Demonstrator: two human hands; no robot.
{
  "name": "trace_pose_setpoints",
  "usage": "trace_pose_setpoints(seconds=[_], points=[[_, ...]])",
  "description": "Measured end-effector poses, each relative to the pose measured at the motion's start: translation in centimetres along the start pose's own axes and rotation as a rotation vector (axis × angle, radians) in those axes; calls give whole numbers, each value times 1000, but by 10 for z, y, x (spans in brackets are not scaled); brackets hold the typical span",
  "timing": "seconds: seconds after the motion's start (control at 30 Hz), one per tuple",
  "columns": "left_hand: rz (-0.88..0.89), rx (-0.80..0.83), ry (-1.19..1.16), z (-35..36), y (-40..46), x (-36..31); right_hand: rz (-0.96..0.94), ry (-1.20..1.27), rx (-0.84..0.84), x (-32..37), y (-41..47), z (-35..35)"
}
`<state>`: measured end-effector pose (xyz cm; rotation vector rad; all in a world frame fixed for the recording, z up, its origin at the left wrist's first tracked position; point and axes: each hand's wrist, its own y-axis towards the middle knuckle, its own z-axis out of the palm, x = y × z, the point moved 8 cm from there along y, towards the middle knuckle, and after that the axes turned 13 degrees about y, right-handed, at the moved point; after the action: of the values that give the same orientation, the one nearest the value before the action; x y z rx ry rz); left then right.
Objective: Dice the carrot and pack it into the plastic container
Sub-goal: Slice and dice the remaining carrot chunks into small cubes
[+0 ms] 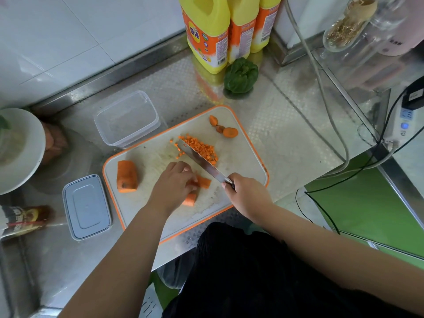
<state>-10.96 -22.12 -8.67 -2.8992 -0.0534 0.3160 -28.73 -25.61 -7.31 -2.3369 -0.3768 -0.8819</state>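
Observation:
On the white, orange-rimmed cutting board (243,157), my left hand (173,187) holds down carrot strips (204,182) with curled fingers; another piece (190,199) pokes out below it. My right hand (245,193) grips the handle of a knife (202,160), whose blade slants up-left toward a pile of diced carrot (202,149). A thick carrot chunk (126,176) lies at the board's left. Carrot end scraps (223,127) sit at the far right corner. The clear plastic container (127,119) stands empty beyond the board, and its grey lid (87,206) lies to the left.
Yellow detergent jugs (208,33) and a green pepper (241,75) stand at the back of the steel counter (286,134). A white bowl (20,150) and a bottle (25,220) lie left. Cables and a power strip (403,120) run along the right edge.

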Motion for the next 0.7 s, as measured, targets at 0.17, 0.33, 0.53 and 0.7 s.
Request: trace_pose_setpoints(seconds=[0.17, 0.33, 0.53, 0.7], points=[[-29, -286, 60, -29, -12, 3, -14, 10, 21, 5, -1, 4], [-239, -585, -47, -32, -75, -2, -37, -87, 133, 19, -1, 16], [-297, -519, -76, 8, -90, -10, -67, -256, 287, 30, -4, 42], [-274, -553, -65, 9, -91, -12, -48, -291, 320, 29, -5, 51]])
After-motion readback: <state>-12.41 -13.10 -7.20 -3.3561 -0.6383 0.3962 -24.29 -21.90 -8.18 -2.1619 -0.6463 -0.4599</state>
